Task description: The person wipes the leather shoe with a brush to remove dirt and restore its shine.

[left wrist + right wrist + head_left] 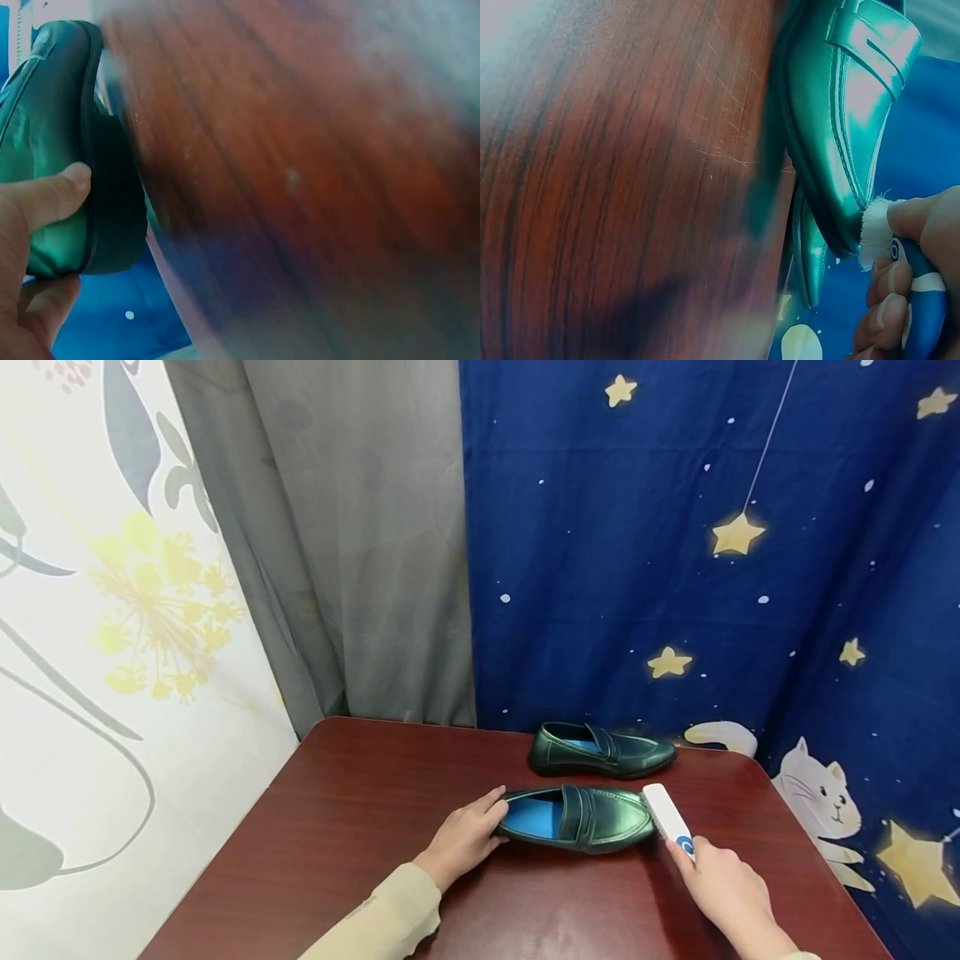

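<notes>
Between left hand [465, 835] and right hand [724, 883] | nearer loafer [617, 818] | brush [666, 812] touching toe [639, 821]

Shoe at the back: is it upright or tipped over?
Upright: the back shoe rests sole-down on the table, its opening facing up.

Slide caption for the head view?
Left grip holds a green loafer, right grip a brush at its toe; another loafer behind.

The near shoe [588, 818] is showing a smooth, glossy upper resembling leather, while its sole [116, 210] is looking matt and rubbery. The far shoe [615, 753] is gleaming with a similar leathery polish. The brush [666, 810] is pairing smooth plastic with rough, fuzzy bristles [874, 234]. The table [360, 818] is shining, showing streaked wood grain. The curtains [390, 543] and sleeve [390, 914] are looking like matt cloth.
</notes>
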